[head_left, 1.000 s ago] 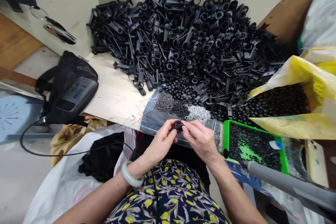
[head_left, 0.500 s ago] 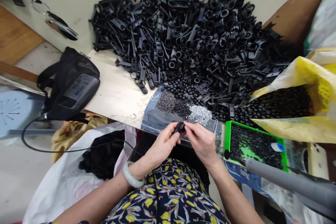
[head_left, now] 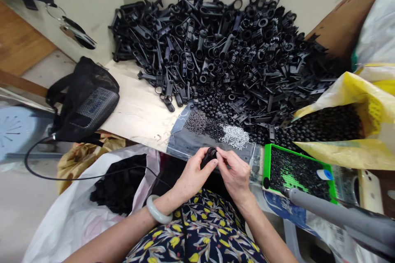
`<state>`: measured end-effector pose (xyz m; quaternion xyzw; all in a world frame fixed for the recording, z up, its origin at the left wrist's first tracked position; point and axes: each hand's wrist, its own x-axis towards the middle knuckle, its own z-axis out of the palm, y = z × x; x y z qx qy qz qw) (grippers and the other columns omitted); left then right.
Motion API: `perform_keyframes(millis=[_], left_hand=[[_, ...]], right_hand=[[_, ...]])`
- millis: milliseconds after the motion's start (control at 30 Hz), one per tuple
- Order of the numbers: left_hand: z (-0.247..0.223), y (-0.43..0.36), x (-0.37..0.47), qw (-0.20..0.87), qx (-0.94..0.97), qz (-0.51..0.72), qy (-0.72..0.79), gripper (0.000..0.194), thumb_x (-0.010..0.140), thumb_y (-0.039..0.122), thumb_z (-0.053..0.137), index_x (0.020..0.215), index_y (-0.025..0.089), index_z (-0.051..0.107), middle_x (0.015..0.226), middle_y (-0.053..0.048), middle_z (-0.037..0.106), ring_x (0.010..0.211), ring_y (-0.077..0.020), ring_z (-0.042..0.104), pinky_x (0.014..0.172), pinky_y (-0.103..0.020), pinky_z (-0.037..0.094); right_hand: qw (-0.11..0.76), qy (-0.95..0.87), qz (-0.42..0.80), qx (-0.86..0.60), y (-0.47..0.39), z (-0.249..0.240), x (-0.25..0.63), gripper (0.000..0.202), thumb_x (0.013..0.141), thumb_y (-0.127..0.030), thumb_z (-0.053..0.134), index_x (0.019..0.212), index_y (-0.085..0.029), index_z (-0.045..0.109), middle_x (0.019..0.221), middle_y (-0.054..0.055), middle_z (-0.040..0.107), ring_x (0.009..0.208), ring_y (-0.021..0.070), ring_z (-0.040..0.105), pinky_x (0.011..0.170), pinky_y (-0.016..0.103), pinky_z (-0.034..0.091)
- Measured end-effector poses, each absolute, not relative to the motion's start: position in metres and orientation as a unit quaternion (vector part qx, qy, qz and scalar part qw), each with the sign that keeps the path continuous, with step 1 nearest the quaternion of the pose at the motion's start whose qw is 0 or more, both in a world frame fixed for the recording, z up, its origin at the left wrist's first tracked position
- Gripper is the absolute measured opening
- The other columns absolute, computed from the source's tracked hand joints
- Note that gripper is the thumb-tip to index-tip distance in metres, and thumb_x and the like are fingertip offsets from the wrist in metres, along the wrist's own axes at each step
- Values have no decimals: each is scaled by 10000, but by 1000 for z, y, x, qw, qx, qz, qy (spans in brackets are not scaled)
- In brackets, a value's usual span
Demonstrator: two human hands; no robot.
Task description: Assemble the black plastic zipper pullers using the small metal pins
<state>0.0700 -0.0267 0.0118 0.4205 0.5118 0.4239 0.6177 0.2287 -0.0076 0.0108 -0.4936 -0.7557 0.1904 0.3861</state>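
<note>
My left hand point(head_left: 196, 174) is wrapped round a small black plastic part point(head_left: 210, 154) with a rounded end, just in front of the bench edge. From the right, the fingertips of my right hand point(head_left: 233, 172) pinch together against that same part; whether they grip a smaller piece as well is hidden. Just beyond my hands lie a heap of silvery pins point(head_left: 235, 135), a heap of small brownish-grey pieces point(head_left: 196, 121) and some small black bits between them, all on a dark mat point(head_left: 179, 141).
A large pile of black plastic parts point(head_left: 200, 45) fills the back. To the right are a green tray point(head_left: 267, 164) of small black pieces, a yellow-white bag point(head_left: 333, 148) of black beads and a grey tube point(head_left: 327, 209). A black mesh bag point(head_left: 89, 98) sits left, above an open white sack point(head_left: 70, 197).
The camera view has shifted slightly. My left thumb has lifted and straightened beside the black part, and my right fingers have closed in nearer its end.
</note>
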Motion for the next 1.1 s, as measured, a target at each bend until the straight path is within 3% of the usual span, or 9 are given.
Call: perform_keyframes(millis=[133, 400, 567, 733, 867, 1000, 1100], left_hand=[[11, -28, 70, 586, 453, 415, 529, 239, 992, 385, 605, 1144, 210, 664, 1080, -51, 724, 989, -209, 653, 914, -312, 501], [19, -37, 58, 527, 545, 396, 517, 248, 1007, 315, 560, 1214, 253, 683, 1127, -81, 756, 999, -246, 710, 898, -353, 530], [25, -44, 40, 544, 585, 359, 483, 274, 986, 290, 598, 1257, 265, 631, 1210, -96, 741, 1102, -258, 703, 985, -381, 512], [32, -50, 26, 733, 416, 327, 427, 421, 952, 391, 682, 1302, 251, 495, 932, -39, 714, 799, -152, 642, 684, -242, 462], [34, -55, 10, 882, 267, 266, 282, 478, 950, 539, 644, 1246, 173, 562, 829, -75, 721, 548, -83, 496, 516, -208, 316], [30, -55, 0, 912, 235, 232, 243, 473, 916, 537, 700, 1165, 143, 620, 677, -46, 686, 474, -91, 502, 491, -222, 332], [27, -47, 3, 855, 225, 313, 348, 370, 887, 443, 774, 1079, 160, 634, 603, 29, 599, 486, -70, 482, 525, -207, 350]], right_hand=[[389, -743, 217, -499, -15, 11, 227, 213, 1016, -184, 583, 1158, -209, 739, 899, 62, 772, 744, 172, 736, 693, 290, 604], [379, -650, 394, -528, -29, 9, 235, 306, 1009, -281, 615, 1307, -249, 674, 685, -40, 692, 522, 121, 665, 575, 235, 588], [365, -647, 483, -463, -26, 19, 242, 266, 987, -302, 663, 1244, -249, 705, 1028, 52, 755, 836, 160, 747, 731, 265, 635], [345, -768, 407, -354, -20, 38, 240, 251, 1001, -214, 645, 1242, -227, 710, 981, 51, 764, 847, 156, 730, 774, 284, 626], [319, -871, 310, -209, -14, 61, 235, 371, 1021, -132, 549, 1384, -180, 610, 1096, 99, 774, 1013, 193, 739, 858, 330, 641], [296, -921, 217, -135, -2, 72, 233, 374, 1018, -137, 551, 1364, -255, 629, 1223, 65, 762, 1171, 215, 703, 1094, 459, 561], [303, -903, 237, -191, 6, 56, 231, 342, 1010, -140, 582, 1324, -252, 660, 1206, 73, 759, 1132, 218, 700, 1052, 458, 578]])
